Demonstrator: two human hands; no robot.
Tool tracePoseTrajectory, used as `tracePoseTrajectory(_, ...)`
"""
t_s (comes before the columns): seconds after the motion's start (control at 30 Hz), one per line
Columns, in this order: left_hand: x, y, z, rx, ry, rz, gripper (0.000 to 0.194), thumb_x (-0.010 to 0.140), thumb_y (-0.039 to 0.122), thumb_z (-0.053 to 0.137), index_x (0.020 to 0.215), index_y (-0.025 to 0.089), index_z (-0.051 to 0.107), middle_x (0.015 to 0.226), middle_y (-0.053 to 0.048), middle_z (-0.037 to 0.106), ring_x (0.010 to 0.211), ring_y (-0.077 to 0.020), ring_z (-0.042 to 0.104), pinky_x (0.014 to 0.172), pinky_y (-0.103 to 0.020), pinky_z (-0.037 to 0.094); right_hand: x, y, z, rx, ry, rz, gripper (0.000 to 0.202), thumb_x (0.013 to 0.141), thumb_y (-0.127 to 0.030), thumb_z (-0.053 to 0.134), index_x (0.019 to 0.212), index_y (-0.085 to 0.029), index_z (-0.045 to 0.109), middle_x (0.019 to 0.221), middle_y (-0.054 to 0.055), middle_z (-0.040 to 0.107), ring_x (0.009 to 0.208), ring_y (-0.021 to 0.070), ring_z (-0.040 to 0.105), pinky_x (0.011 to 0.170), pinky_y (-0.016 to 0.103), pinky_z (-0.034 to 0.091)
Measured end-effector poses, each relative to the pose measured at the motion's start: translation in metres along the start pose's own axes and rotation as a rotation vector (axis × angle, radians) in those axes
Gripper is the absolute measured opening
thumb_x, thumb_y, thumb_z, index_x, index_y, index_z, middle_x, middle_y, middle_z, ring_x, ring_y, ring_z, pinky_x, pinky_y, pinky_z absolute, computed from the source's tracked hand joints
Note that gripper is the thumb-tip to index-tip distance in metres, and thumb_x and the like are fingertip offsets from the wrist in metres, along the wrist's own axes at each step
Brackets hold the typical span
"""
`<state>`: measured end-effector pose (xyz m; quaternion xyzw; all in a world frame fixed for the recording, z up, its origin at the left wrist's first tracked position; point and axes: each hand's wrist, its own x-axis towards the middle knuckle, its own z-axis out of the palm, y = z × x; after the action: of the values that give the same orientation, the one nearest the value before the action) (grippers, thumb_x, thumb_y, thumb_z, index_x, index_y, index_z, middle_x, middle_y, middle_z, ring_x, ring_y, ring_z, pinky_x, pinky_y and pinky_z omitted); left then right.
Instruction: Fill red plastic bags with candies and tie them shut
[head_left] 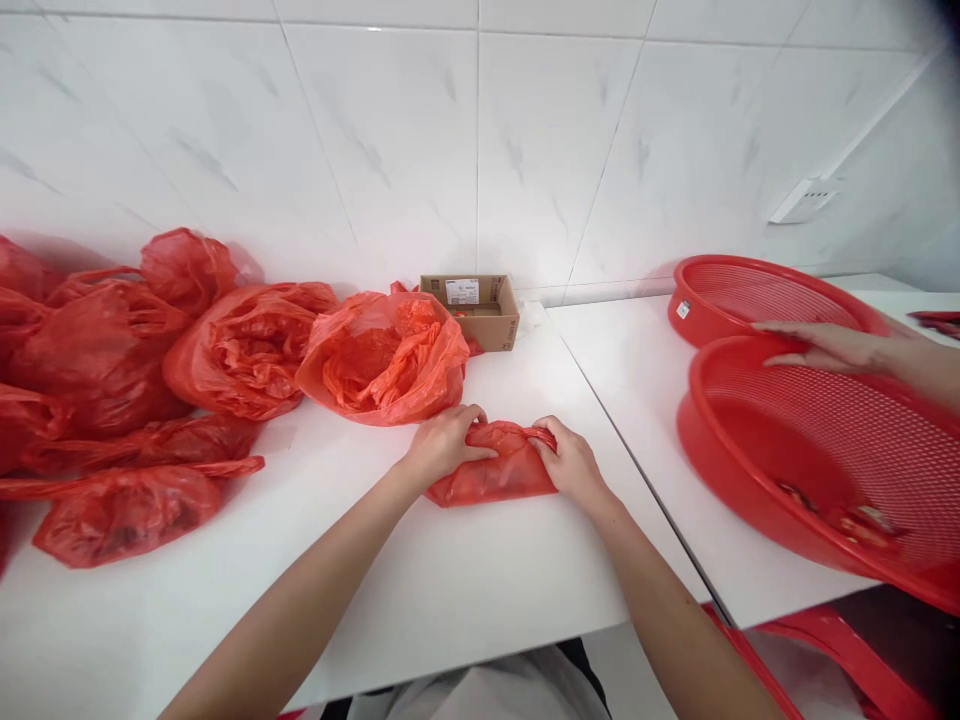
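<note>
Over on the left, a heap of red bags [105, 350] takes up that end of the worktop [480, 590], with a flatter bag [135, 510] lying in front of it. Next come two round bags, the first [251, 345] and the second [386, 360], side by side with their mouths gaping and crumpled plastic showing inside. Just behind the second stands a small box [487, 335].

In the middle, nearest the person, is the held bag [502, 480], lying low on the worktop. The left hand [444, 442] has thumb and fingers closed on its upper left corner; the right hand [570, 460] pinches the gathered plastic at the upper right. The film looks thin, so a hard pull between the two hands could split it, and a slack pinch could let the gathered edge spring loose. The second round bag sits so close behind the left hand that a careless knuckle might shove it.

To the right are a back basket [681, 300] and a front basket [694, 430], the latter with a few small bits [862, 525] in it, too blurred for me to identify. A co-worker's hand [832, 348] is at its far rim. That basket seems to overhang the worktop's edge; a push from there might tip it.
</note>
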<state>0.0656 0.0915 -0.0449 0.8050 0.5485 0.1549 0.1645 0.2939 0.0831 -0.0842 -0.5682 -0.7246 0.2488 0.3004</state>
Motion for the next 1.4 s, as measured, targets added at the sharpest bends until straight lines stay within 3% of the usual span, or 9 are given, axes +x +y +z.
tracePoseTrajectory(0.4,0.001,-0.008,0.008,-0.018,0.006,0.007,0.036,0.075,0.049,0.069,0.1,0.025,0.058,0.098,-0.002,0.068,0.087,-0.0226,0.063,0.066,-0.03,0.042,0.0,0.008,0.005,0.035,0.036,-0.066,0.014,0.087,-0.025,0.043,0.095,-0.022,0.054,0.093,0.003,0.064,0.081,0.018,0.058,0.075,0.03,0.045)
tracePoseTrajectory(0.63,0.004,-0.011,0.012,-0.052,0.015,0.023,0.032,0.083,0.053,0.06,0.098,0.024,0.059,0.096,-0.003,0.068,0.086,-0.0213,0.063,0.07,-0.03,0.045,0.001,0.011,0.007,0.016,0.051,-0.073,0.017,0.088,-0.026,0.042,0.097,-0.023,0.055,0.095,0.003,0.065,0.082,0.0186,0.058,0.075,0.031,0.045)
tracePoseTrajectory(1.4,0.004,-0.01,0.016,-0.114,-0.011,-0.014,0.03,0.085,0.052,0.055,0.093,0.023,0.061,0.092,-0.003,0.068,0.084,-0.0215,0.061,0.069,-0.03,0.043,0.0,0.01,0.008,0.007,0.057,-0.059,0.017,0.088,-0.026,0.042,0.097,-0.023,0.056,0.096,0.003,0.064,0.083,0.0188,0.058,0.076,0.032,0.044)
